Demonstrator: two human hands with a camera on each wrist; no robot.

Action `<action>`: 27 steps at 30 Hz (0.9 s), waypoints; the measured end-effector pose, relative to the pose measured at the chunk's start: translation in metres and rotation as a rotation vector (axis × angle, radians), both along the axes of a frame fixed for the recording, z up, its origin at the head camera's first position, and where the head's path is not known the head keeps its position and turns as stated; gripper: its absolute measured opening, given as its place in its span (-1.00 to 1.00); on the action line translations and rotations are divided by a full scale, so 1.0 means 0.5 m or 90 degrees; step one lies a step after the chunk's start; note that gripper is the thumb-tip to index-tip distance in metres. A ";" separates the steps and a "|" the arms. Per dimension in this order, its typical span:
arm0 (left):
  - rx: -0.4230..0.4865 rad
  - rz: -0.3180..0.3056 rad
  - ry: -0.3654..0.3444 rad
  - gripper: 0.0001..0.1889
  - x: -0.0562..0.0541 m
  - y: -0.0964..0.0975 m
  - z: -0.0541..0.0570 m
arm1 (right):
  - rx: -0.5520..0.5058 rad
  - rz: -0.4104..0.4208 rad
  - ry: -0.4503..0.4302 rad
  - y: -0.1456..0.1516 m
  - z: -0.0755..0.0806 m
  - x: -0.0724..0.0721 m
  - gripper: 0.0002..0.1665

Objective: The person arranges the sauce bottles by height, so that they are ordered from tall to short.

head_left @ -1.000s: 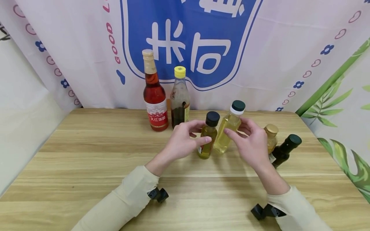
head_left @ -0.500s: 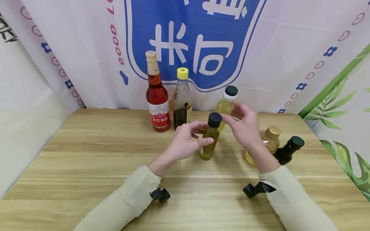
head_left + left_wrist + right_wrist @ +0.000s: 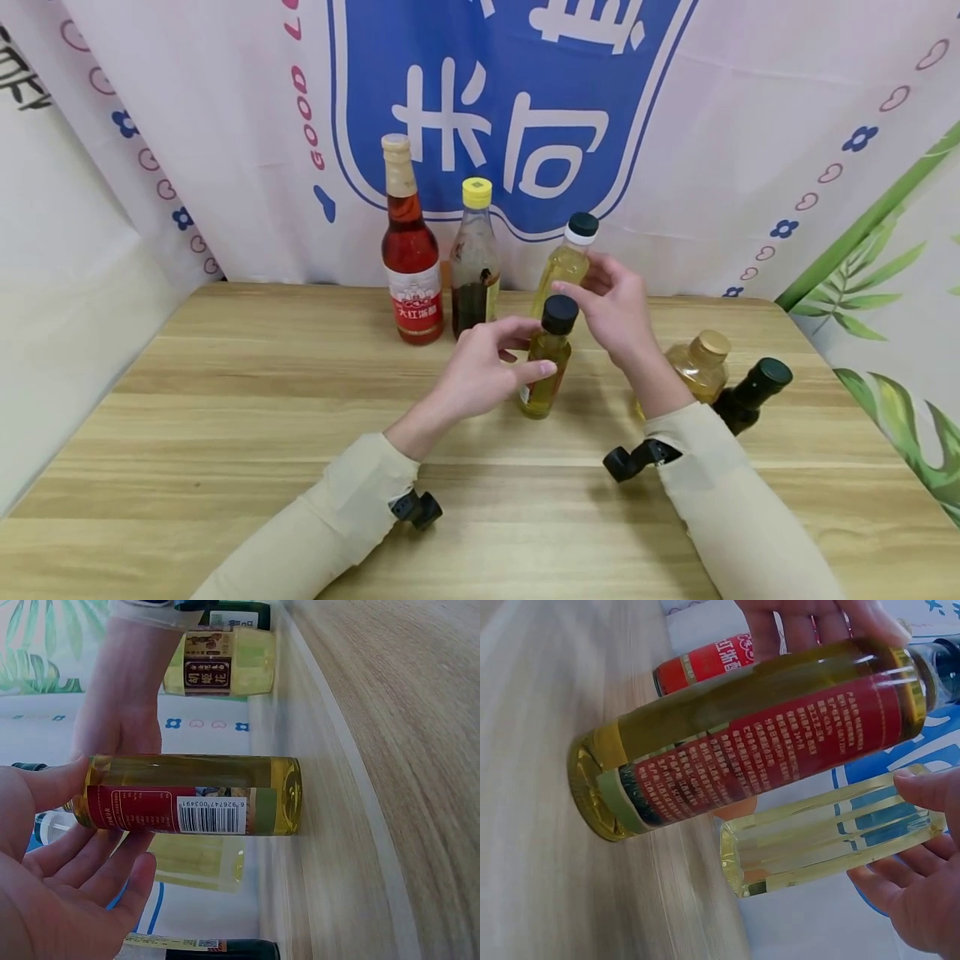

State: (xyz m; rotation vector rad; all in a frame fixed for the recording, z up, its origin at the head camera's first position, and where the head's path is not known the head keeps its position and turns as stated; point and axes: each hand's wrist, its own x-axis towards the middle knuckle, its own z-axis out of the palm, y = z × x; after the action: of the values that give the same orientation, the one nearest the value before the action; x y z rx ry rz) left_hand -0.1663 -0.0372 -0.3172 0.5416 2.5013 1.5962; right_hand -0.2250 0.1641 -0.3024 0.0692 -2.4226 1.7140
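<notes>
My left hand (image 3: pixel 480 367) holds a small olive-yellow oil bottle (image 3: pixel 546 379) with a black cap, thumb in front and fingers behind. In the left wrist view this oil bottle (image 3: pixel 187 776) shows a red label and a barcode. Just behind it, my right hand (image 3: pixel 618 317) grips a taller pale-yellow oil bottle (image 3: pixel 566 265) with a dark green cap and white collar. The small bottle hides its lower part in the head view. In the right wrist view the pale oil bottle (image 3: pixel 817 832) is tilted between thumb and fingers, its base visible.
At the back stand a red vinegar bottle (image 3: pixel 412 250) and a yellow-capped bottle (image 3: pixel 474 258) of dark liquid. Beside my right forearm are a gold-capped oil bottle (image 3: pixel 697 371) and a dark bottle (image 3: pixel 750 396). A printed curtain (image 3: pixel 262 208) hangs behind the wooden table (image 3: pixel 225 467).
My right hand has carried the pale oil bottle left and back, from beside the small bottle to behind it. The left hand and its bottle have hardly moved; the gold-capped bottle shows more.
</notes>
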 end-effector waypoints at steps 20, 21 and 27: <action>-0.005 -0.003 -0.002 -0.49 0.001 0.000 0.003 | 0.000 0.074 -0.037 -0.013 -0.016 -0.047 -0.24; -0.004 -0.003 -0.001 -0.50 0.001 0.000 0.003 | 0.003 0.078 -0.038 -0.014 -0.018 -0.048 -0.23; -0.001 0.000 -0.002 -0.49 0.001 -0.001 0.002 | 0.013 0.108 -0.037 -0.017 -0.026 -0.057 -0.25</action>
State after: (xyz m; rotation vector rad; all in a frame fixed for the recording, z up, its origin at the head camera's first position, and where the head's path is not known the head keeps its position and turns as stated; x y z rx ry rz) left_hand -0.1657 -0.0378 -0.3162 0.5391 2.4994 1.5944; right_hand -0.2535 0.1557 -0.3156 0.2377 -2.5427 1.7836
